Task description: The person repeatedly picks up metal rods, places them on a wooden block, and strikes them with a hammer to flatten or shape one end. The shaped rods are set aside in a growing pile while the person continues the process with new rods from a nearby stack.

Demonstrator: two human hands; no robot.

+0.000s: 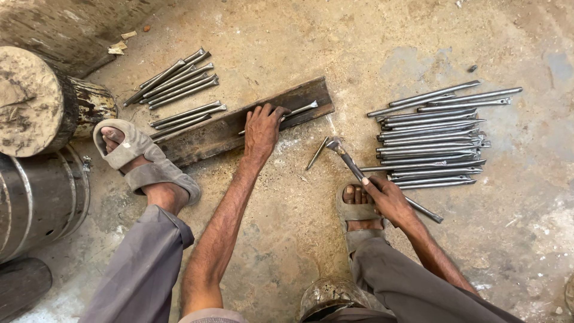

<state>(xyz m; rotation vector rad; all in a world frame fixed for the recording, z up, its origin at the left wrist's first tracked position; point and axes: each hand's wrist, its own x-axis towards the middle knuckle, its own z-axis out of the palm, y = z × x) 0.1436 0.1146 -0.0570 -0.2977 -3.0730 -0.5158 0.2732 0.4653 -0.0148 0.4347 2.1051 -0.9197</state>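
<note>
My left hand (pixel 262 128) presses down on a thin metal rod (pixel 304 109) lying along a dark steel bar (pixel 197 140) on the concrete floor. My right hand (pixel 388 197) grips the handle of a small hammer (pixel 347 160), whose head hovers just right of the bar. A loose short rod (pixel 317 153) lies on the floor beside the hammer head. My sandalled left foot (pixel 140 161) rests against the bar's near end; my right foot (pixel 357 206) is under the hammer handle.
A pile of several grey rods (pixel 433 137) lies to the right, another pile (pixel 176 84) to the upper left. A wooden stump (pixel 36 98) and a metal drum (pixel 36 200) stand at the left. A glass jar (pixel 329 296) sits between my knees.
</note>
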